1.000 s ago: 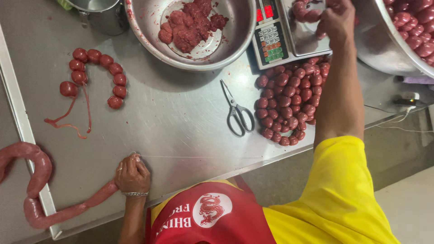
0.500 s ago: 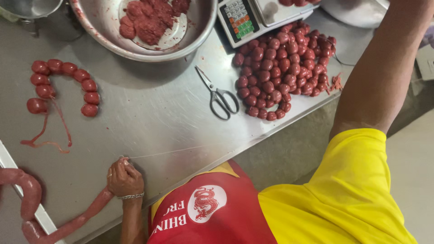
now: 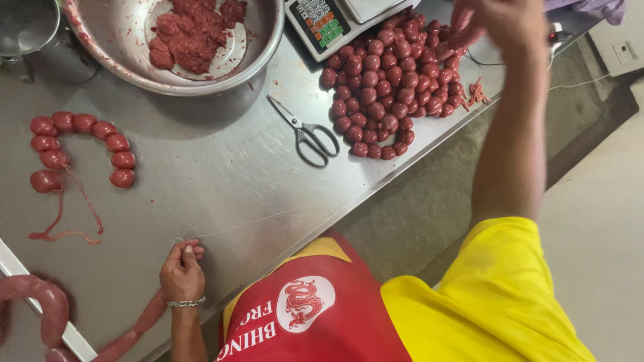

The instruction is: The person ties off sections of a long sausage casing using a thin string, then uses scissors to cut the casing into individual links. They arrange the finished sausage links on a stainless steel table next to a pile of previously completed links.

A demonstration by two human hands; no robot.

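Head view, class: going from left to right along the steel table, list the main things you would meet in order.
Curved string of tied sausage balls → metal bowl of minced meat → scissors → pile of sausage balls → the raised right hand.

A scuffed steel worktable [image 3: 201, 188] stands over a bare grey concrete floor [image 3: 597, 214].

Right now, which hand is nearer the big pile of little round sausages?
Right. The right hand hovers over the far edge of the pile; the left hand is well away at the near edge of the table, pinching a thin thread.
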